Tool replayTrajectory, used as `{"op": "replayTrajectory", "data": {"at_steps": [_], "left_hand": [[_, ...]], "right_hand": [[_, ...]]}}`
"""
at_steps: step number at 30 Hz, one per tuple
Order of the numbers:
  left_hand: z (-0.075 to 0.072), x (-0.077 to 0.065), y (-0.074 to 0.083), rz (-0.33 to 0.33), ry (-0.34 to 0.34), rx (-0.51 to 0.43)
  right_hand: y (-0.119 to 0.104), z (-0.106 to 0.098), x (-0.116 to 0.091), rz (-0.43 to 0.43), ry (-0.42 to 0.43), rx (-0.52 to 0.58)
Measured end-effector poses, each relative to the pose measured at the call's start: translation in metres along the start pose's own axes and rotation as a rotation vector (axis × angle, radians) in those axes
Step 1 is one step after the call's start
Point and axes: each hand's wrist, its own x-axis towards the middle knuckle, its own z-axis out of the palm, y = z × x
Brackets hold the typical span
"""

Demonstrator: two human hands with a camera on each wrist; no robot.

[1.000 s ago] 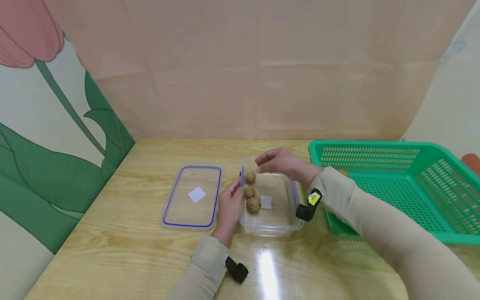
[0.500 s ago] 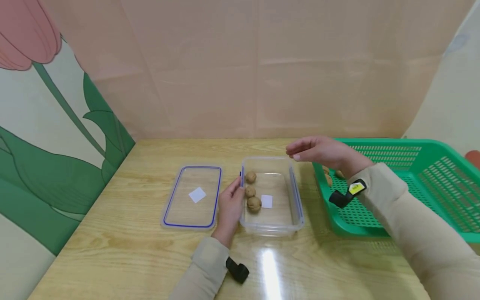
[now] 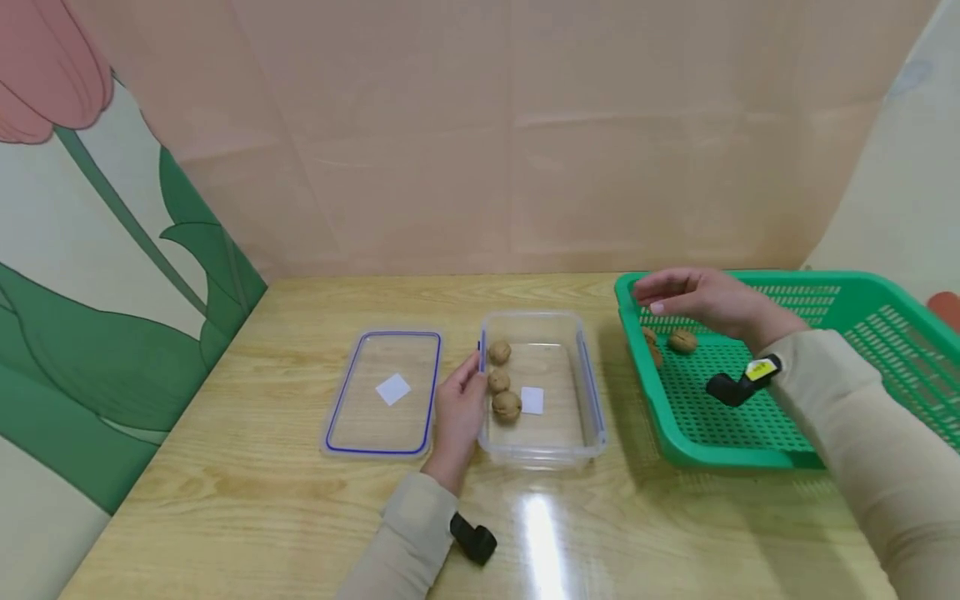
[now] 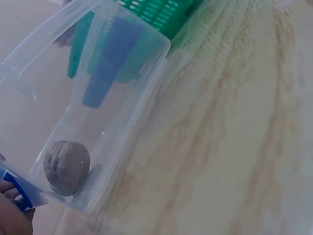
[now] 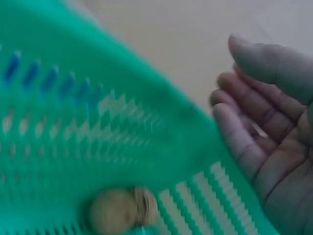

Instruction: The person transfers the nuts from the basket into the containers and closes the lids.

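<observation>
A clear plastic food container [image 3: 551, 455] stands on the table with three walnuts [image 3: 506, 407] lined up along its left side. My left hand [image 3: 459, 410] holds that side, and in the left wrist view its fingers [image 4: 14, 215] are around a blue latch [image 4: 24, 192]. Over the left part of a green basket [image 3: 738, 458] hovers my right hand [image 3: 708, 302], nothing in it, fingers loosely bent. Several walnuts lie in the basket below it, one [image 3: 682, 341] in plain sight and others close to the left wall. The right wrist view shows the bare palm [image 5: 288, 171] beside the basket rim.
Left of the container lies its clear lid [image 3: 360, 417] with a blue seal, a white square of paper [image 3: 393, 389] on it. Another white square [image 3: 532, 400] shows in the container. The wooden table [image 3: 247, 500] ends at a pinkish backdrop [image 3: 420, 167].
My right hand has moved right, from above the container to above the basket, bringing the walnuts there into sight. My left hand has stayed at the container's side.
</observation>
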Motion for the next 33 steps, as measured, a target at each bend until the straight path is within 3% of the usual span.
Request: {"op": "replayTrajectory", "data": {"at_steps": [5,9,16,23,33], "left_hand": [[0.0,0.0,0.001,-0.003,0.008,0.004],[0.0,0.001,0.001,0.011,0.01,-0.006],[-0.001,-0.002,0.007,0.011,0.004,0.003],[-0.001,0.0,0.002,-0.018,-0.001,0.006],[-0.001,0.001,0.001,-0.02,0.0,0.016]], "right_hand": [[0.016,-0.013,-0.007,0.063,0.18,-0.064],[0.025,-0.021,-0.01,0.106,0.235,-0.1],[0.042,-0.031,-0.013,0.175,0.202,-0.194],[0.056,-0.038,-0.013,0.242,0.104,-0.266],[0.075,-0.041,-0.013,0.288,0.078,-0.389]]}}
